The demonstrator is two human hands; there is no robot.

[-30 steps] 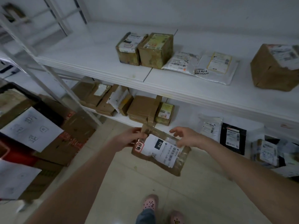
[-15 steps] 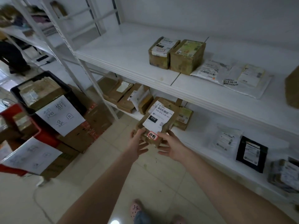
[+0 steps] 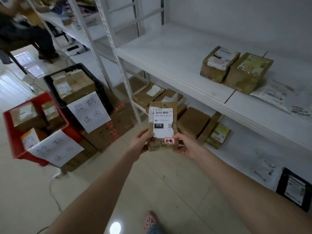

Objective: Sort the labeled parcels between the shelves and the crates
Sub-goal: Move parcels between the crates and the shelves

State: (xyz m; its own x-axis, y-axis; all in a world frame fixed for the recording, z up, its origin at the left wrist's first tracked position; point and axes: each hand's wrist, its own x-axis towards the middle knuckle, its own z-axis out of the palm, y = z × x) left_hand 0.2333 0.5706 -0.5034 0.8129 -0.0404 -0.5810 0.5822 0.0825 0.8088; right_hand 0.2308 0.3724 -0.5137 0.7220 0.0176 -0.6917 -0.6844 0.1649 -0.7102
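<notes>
I hold a small brown parcel (image 3: 162, 144) upright in front of me, its white shipping label and a red-edged sticker facing me. My left hand (image 3: 140, 144) grips its lower left side and my right hand (image 3: 185, 146) grips its lower right. To the left stand a black crate (image 3: 99, 89) and a red crate (image 3: 14, 135), both holding boxes and each with a handwritten paper sign. The white shelves (image 3: 177, 73) on the right carry two brown boxes (image 3: 236, 68) and flat mailers on the upper board, more parcels on the lower one.
Cardboard boxes (image 3: 109, 132) are stacked under the crates on the tiled floor. A cable (image 3: 54, 193) trails across the floor at the left. Another person (image 3: 25, 34) is at the far upper left. My pink shoe (image 3: 149, 220) shows at the bottom.
The parcel went from lying flat to standing upright with its label toward me. My view swung left, bringing the red and black crates into sight.
</notes>
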